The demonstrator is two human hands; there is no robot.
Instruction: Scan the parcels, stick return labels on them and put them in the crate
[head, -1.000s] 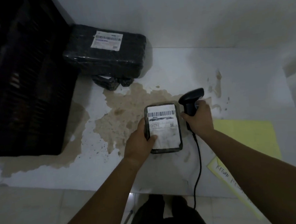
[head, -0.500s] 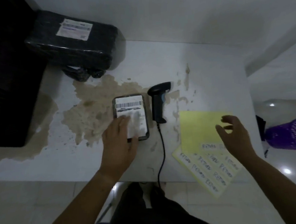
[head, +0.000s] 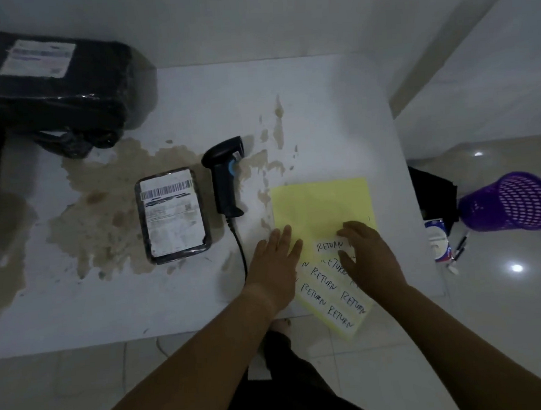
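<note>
Since the earlier frame the left hand [head: 274, 261] is taken off the small parcel [head: 173, 215], and both hands are brought onto the yellow label sheet [head: 321, 201]. Far left of the scanner [head: 224, 176] a large parcel [head: 49, 82] is left waiting. Just left of the scanner, the small parcel lies label-up on the desk [head: 320, 106]. Right of the scanner the left hand is laid flat, apparently to steady the sheet. The right hand [head: 370, 259] is curled over a RETURN label [head: 328, 245]; whether the label is pinched cannot be told.
</note>
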